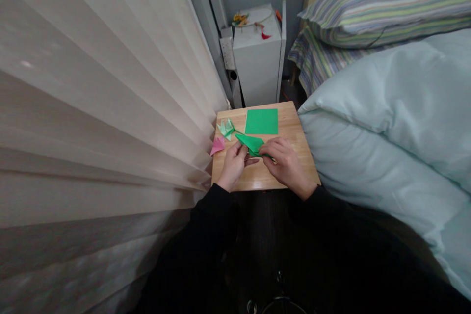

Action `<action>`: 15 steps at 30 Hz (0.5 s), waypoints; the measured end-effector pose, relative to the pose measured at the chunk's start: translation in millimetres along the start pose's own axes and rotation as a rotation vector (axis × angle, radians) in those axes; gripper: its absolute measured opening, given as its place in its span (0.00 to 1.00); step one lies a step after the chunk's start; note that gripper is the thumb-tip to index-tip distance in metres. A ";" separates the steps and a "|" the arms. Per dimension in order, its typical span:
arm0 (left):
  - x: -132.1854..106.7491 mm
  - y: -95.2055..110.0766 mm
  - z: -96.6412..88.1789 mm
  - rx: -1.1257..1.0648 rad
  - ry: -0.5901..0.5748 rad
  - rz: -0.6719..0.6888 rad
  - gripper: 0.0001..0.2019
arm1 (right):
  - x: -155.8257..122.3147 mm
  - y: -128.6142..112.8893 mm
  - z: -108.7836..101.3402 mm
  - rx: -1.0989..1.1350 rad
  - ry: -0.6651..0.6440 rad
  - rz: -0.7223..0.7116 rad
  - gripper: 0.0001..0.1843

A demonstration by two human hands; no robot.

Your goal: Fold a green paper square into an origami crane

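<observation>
A folded green paper piece (pixel 250 143) lies on a small wooden table (pixel 294 130). My left hand (pixel 234 164) pinches its near left side with closed fingers. My right hand (pixel 284 161) presses and grips its right end, fingers curled over it. A flat green paper square (pixel 261 121) rests just beyond, toward the table's far edge. A pale green folded figure (pixel 226 128) and a pink folded piece (pixel 217 145) sit at the table's left edge, close to my left hand.
A pleated cream curtain (pixel 91 108) hangs along the left, touching the table. A bed with a pale blue duvet (pixel 386 127) and a striped pillow (pixel 386 5) borders the right. A white cabinet (pixel 257 54) with small items on top stands behind the table.
</observation>
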State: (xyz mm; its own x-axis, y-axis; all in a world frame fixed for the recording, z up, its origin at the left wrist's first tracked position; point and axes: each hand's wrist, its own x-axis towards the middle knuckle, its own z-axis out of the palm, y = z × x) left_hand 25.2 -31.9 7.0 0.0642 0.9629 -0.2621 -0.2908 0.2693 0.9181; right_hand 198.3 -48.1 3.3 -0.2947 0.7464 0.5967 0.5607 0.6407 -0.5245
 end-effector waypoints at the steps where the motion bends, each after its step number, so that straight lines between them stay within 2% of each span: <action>1: -0.1 0.8 0.0 -0.001 -0.007 0.009 0.12 | 0.2 -1.4 -0.5 -0.004 -0.003 -0.005 0.08; 3: -0.2 2.3 -0.4 0.013 -0.012 0.028 0.11 | 0.3 -4.4 -1.4 0.002 -0.019 -0.014 0.05; 6: -0.4 3.2 -1.9 0.056 -0.013 0.041 0.09 | -1.4 -7.6 1.0 0.051 -0.022 0.029 0.07; 9: 0.0 1.5 -3.8 0.092 -0.051 0.039 0.08 | -4.0 -7.2 9.3 0.135 0.047 0.156 0.04; 10: 0.4 0.4 -4.4 0.101 -0.070 0.038 0.08 | -4.6 -6.4 12.6 0.164 0.088 0.210 0.05; 13: 1.4 -2.6 -4.7 0.108 -0.135 0.035 0.11 | -4.6 -3.3 20.2 0.235 0.211 0.371 0.18; 15: 1.1 -3.7 -3.4 0.106 -0.166 0.040 0.12 | -2.8 -1.6 21.2 0.300 0.190 0.445 0.16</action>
State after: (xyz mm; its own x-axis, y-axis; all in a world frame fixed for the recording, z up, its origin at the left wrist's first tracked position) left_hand 23.1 -31.9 2.2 0.2140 0.9602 -0.1798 -0.1949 0.2223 0.9553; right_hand 181.8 -47.4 -10.5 0.0795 0.9286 0.3624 0.3462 0.3152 -0.8836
